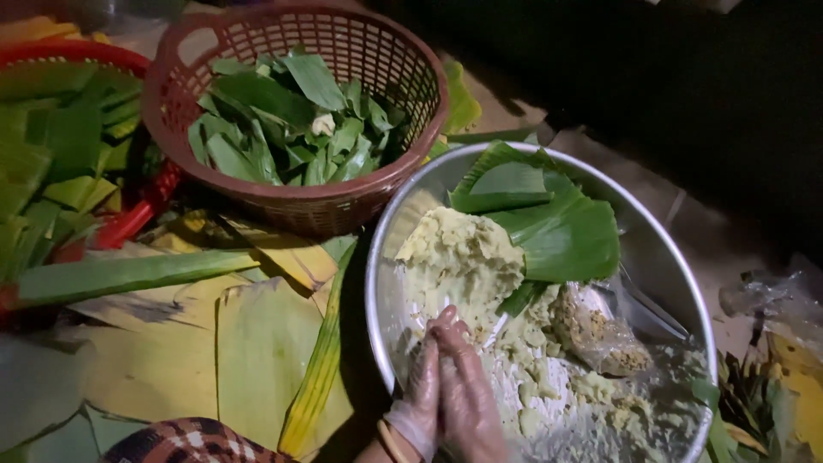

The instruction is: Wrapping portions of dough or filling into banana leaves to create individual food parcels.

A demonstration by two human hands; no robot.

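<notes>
- The loose yellowed leaves lie at nine o'clock of the metal bowl; an elbow swing may drag them.
- Both hands, the left hand and the right hand, wear thin gloves and are pressed together over the bowl's six o'clock rim, fingers closed; whether they pinch paste I cannot tell.
- The yellow paste sits at the bowl's centre-left; crumbs may spill over that rim.
- The green leaf at twelve o'clock may slide into it.
</notes>
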